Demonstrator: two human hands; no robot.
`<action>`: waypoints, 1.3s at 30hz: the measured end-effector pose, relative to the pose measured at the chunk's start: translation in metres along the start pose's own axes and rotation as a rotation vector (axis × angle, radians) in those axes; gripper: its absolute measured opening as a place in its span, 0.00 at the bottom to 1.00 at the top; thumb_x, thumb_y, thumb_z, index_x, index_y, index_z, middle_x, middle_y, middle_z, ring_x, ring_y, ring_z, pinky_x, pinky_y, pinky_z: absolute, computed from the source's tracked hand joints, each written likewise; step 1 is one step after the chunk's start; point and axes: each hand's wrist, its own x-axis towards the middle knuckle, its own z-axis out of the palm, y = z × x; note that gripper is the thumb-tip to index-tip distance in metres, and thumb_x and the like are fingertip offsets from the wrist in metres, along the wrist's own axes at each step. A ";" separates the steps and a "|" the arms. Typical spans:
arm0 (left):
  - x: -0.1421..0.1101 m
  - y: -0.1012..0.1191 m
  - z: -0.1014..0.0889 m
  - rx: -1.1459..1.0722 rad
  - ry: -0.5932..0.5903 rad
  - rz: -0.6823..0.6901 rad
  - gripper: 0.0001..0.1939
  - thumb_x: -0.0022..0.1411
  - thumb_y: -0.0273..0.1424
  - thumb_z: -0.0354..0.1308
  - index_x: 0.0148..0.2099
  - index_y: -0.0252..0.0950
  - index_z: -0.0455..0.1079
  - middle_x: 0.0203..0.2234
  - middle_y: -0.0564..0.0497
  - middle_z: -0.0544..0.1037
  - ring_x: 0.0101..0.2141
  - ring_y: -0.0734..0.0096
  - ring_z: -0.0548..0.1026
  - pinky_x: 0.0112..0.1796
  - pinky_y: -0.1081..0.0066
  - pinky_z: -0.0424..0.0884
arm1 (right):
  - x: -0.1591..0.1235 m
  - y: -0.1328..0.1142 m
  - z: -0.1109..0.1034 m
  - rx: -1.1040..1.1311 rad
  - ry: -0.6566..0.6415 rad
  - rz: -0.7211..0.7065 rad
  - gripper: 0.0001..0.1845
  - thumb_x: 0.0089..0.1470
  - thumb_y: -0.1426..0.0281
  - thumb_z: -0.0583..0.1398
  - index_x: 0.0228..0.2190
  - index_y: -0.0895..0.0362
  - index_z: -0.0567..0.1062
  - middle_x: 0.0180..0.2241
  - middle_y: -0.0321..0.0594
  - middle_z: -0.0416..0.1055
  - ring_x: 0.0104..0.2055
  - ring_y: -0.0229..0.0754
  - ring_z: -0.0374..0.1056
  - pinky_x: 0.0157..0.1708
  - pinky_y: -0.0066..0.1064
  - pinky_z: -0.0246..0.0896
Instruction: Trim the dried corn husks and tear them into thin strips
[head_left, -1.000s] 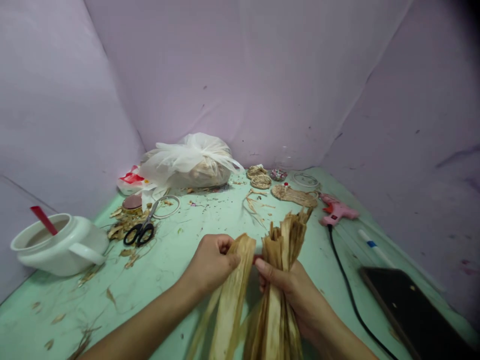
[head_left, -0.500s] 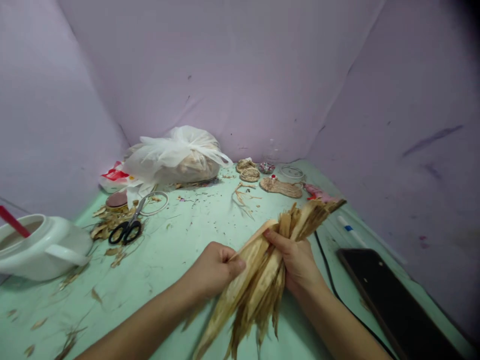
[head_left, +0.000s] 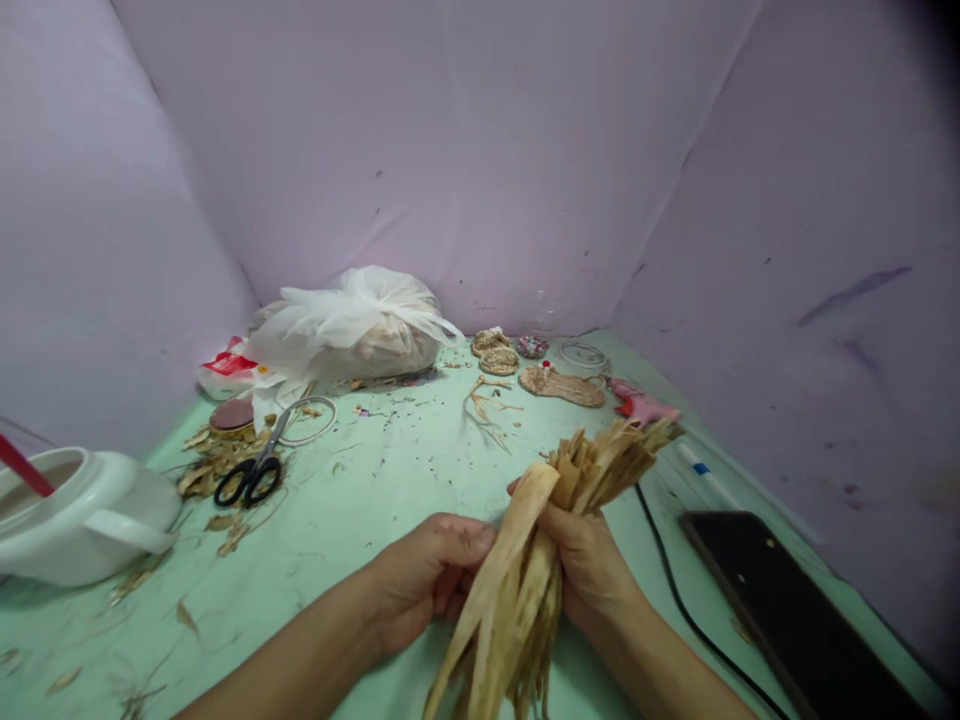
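Both my hands hold a bundle of dried corn husks [head_left: 570, 480] low in the middle of the view. My right hand [head_left: 592, 565] is wrapped round the middle of the bundle, whose ragged tips fan up and to the right. My left hand [head_left: 427, 575] pinches one broad pale husk strip [head_left: 499, 590] on the left side of the bundle. The lower ends of the husks hang down past the bottom edge of the picture.
On the mint-green table [head_left: 390, 480]: black scissors [head_left: 251, 475] on husk scraps, a white pot [head_left: 82, 515] with a red stick, a knotted plastic bag [head_left: 352, 325], woven husk discs [head_left: 495, 352], a pink glue gun [head_left: 641, 405] with black cord, a marker [head_left: 701, 470], a dark tablet [head_left: 787, 600]. Lilac walls enclose it.
The bundle has come together: the strip my left hand held apart now lies against the husks in my right hand. Both hands have moved lower and closer.
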 end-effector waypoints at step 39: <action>-0.013 0.034 -0.024 0.124 0.184 0.145 0.14 0.36 0.31 0.68 0.24 0.29 0.70 0.19 0.49 0.74 0.19 0.76 0.69 0.23 0.76 0.64 | -0.001 -0.009 -0.008 0.079 -0.378 0.709 0.04 0.36 0.76 0.59 0.15 0.62 0.72 0.12 0.40 0.70 0.13 0.34 0.64 0.14 0.20 0.59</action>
